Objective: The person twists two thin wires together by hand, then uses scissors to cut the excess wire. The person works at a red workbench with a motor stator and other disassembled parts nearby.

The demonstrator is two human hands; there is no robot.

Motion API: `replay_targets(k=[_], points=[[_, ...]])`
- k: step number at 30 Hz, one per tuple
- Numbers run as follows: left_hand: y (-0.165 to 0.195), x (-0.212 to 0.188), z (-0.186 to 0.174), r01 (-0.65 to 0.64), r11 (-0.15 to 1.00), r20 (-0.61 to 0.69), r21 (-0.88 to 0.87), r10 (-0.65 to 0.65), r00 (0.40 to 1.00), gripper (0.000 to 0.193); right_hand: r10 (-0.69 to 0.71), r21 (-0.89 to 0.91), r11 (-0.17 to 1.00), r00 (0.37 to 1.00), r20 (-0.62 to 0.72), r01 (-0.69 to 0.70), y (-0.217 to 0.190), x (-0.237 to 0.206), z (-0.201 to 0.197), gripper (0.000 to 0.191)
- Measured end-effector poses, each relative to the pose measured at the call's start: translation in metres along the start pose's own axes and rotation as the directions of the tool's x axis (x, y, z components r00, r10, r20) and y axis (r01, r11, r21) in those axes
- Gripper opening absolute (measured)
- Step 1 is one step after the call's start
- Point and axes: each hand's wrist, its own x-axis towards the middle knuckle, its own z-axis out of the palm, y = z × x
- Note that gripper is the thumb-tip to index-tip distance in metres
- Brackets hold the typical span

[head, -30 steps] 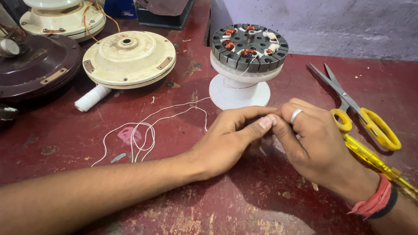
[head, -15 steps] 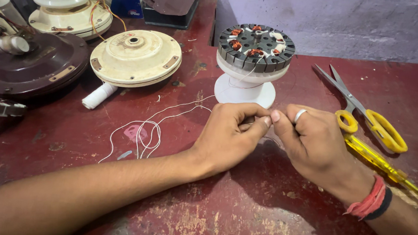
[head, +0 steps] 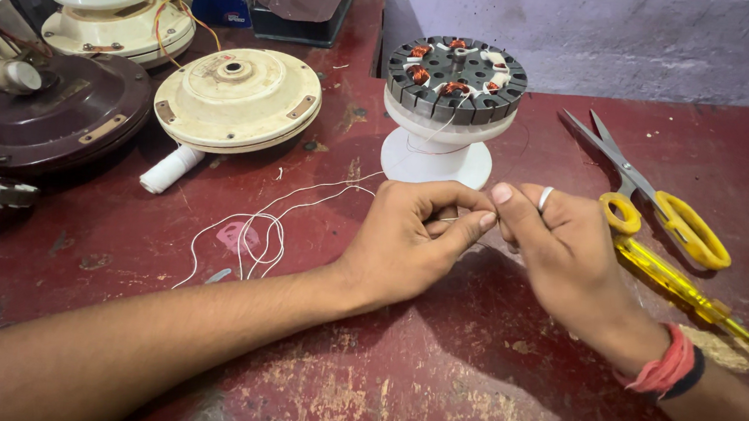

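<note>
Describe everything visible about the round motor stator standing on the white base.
The stator is a dark grey laminated metal ring with slots around its rim and copper-coloured coils wound on inner poles, with white insulation pieces between them. It sits level on a white spool-like stand on the worn red table, just beyond both hands. A thin white thread runs down from it toward the fingers. Neither hand touches it.

I see soft, even daylight from above; the hands [head: 488,237] cast faint shadows on the desk [head: 431,393] (sharp centre, slight stretching toward the edges).
</note>
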Motion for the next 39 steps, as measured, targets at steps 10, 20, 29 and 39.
replay_targets(k=[10,20,29,39], points=[[-0.008,0.004,0.002,0.116,0.952,-0.121,-0.285,-0.156,0.980,0.021,-0.286,-0.525,0.729,0.893,0.347,0.438,-0.005,0.013,-0.013,0.018],[-0.007,-0.002,0.008,0.136,0.849,-0.068,-0.511,-0.197,0.978,0.022,-0.164,-0.749,0.532,0.915,0.367,0.396,-0.004,0.009,0.001,0.018],[-0.006,-0.002,0.013,0.196,0.859,-0.075,-0.473,-0.261,0.963,0.020,0.190,0.194,0.966,0.979,-0.071,-0.173,0.018,0.009,-0.008,0.017],[0.001,-0.005,0.009,0.221,0.876,-0.043,-0.428,-0.264,0.964,0.019,0.174,0.298,0.942,0.984,-0.039,-0.155,0.014,-0.006,0.000,0.013]])
